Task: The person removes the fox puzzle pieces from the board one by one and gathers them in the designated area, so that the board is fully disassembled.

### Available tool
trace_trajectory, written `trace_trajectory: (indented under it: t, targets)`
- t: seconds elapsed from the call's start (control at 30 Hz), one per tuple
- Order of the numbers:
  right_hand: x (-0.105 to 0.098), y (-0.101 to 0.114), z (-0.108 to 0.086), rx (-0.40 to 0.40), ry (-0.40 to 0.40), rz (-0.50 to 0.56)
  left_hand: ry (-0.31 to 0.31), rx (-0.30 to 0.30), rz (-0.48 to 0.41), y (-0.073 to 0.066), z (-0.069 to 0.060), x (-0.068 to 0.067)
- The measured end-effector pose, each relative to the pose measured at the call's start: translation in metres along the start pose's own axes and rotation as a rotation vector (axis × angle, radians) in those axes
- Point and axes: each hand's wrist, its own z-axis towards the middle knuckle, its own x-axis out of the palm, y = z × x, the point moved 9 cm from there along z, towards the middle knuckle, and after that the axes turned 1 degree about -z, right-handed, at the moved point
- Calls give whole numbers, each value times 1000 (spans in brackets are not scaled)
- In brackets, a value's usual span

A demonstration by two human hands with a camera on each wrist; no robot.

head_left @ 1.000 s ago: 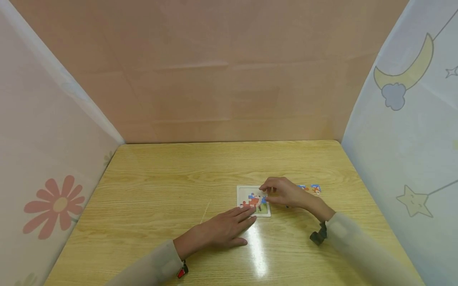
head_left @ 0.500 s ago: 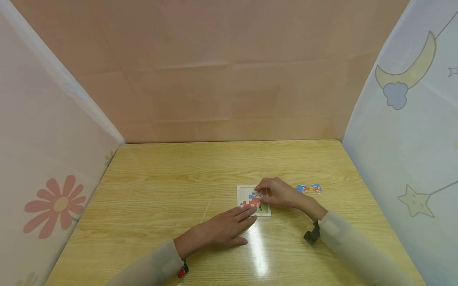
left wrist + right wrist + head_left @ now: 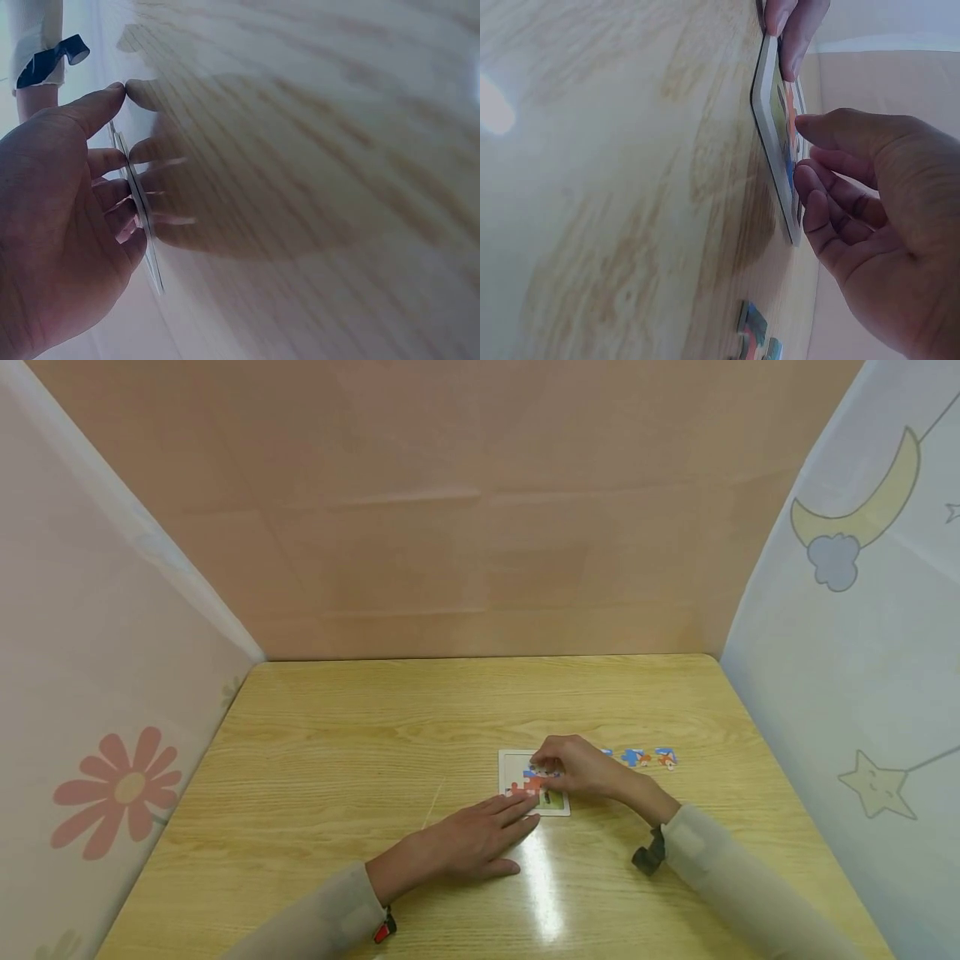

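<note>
A square jigsaw puzzle board (image 3: pixel 503 768) with a pale frame lies on the table, partly filled with red, blue and green pieces. My left hand (image 3: pixel 476 839) lies flat with straight fingers across its near left corner; in the left wrist view the fingertips of that hand (image 3: pixel 67 210) rest on the board's thin edge (image 3: pixel 156 274). Over the board's right part, my right hand (image 3: pixel 581 767) pinches a puzzle piece (image 3: pixel 547 771) low against the other pieces. The right wrist view shows that hand's (image 3: pixel 885 202) thumb and curled fingers at the picture surface; they mostly hide the piece.
Loose puzzle pieces (image 3: pixel 666 757) lie on the wooden table (image 3: pixel 360 735) to the right of the board, partly behind the right hand. Fabric walls (image 3: pixel 480 527) enclose the table at the back and both sides.
My right hand has moved left from the board's right edge to over its pieces, carrying the puzzle piece. More of the loose pieces show now. My left hand has stayed in place.
</note>
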Motion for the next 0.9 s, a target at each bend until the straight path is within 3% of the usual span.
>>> trace_trajectory:
  t: [0.53,0.9]
  targets:
    - [4,1,4,-8,45,-38,13,-11,-4,1,1,3]
    - [5,-5,7,46,70,26,29,-15,-16,2,1,4]
